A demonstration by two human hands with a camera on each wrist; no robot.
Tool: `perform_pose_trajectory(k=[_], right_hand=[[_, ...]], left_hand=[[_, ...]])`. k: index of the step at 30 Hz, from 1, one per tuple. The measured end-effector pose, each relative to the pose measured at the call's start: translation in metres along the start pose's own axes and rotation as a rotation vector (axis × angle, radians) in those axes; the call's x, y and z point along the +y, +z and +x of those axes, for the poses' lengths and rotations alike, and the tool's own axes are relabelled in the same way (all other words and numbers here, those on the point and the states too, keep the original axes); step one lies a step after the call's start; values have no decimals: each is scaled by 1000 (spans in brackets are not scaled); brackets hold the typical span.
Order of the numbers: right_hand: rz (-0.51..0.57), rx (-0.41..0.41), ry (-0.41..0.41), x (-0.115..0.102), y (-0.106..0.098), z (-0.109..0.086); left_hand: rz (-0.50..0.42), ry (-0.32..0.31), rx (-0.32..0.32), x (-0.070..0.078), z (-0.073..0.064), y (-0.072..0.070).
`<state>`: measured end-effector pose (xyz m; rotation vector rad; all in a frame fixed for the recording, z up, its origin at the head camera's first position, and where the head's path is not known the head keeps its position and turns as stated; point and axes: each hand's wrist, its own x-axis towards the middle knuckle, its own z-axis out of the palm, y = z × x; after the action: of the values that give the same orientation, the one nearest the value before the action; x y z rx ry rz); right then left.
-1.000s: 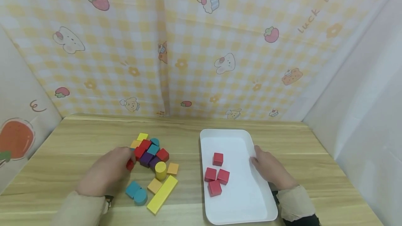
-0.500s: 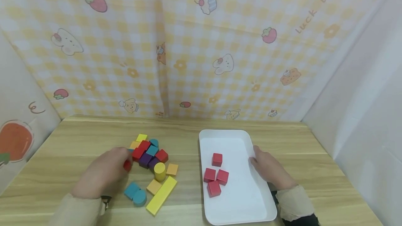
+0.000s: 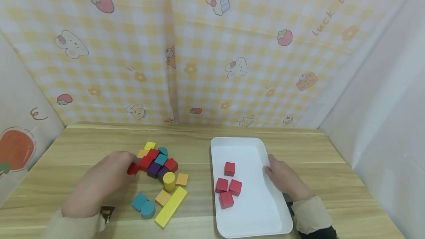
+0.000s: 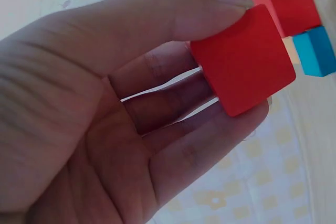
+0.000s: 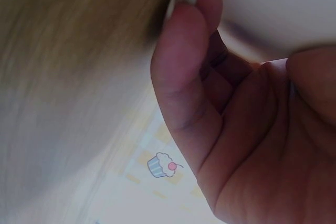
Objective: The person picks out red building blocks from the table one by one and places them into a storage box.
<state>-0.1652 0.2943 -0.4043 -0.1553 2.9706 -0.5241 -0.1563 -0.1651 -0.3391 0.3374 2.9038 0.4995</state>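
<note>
My left hand (image 3: 105, 178) pinches a red cube block (image 4: 247, 61) between thumb and fingers, just left of a cluster of blocks. In the left wrist view, the thumb lies over one edge of the cube and the fingers support it from behind. My right hand (image 3: 288, 180) holds the right rim of a white tray (image 3: 262, 202), thumb over the edge. Its curled fingers (image 5: 181, 51) show below the rim in the right wrist view. Inside the tray, toward its left side, sit several red cubes (image 3: 226, 199).
The cluster mixes red blocks (image 3: 171, 165), purple blocks (image 3: 154, 169), teal and yellow ones. Nearer the front lie a long yellow bar (image 3: 171, 207), a yellow cylinder (image 3: 169, 182) and teal pieces (image 3: 147, 209). A checked curtain (image 3: 199, 47) hangs behind the wooden table (image 3: 83, 139).
My left hand has drawn slightly left, away from the cluster, with the red cube in its fingers. The right hand and the tray hold their place.
</note>
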Motion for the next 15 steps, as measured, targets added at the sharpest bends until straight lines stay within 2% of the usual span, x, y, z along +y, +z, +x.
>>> perform_pose_trajectory(k=[5, 11, 15], right_hand=[[4, -2, 10, -1, 0, 0], [1, 3, 5, -2, -1, -1], [-10, 10, 1, -2, -1, -2]], left_hand=[[-1, 15, 12, 7, -3, -3], [-10, 63, 66, 17, -8, -6], [-12, 68, 69, 26, -12, -8]])
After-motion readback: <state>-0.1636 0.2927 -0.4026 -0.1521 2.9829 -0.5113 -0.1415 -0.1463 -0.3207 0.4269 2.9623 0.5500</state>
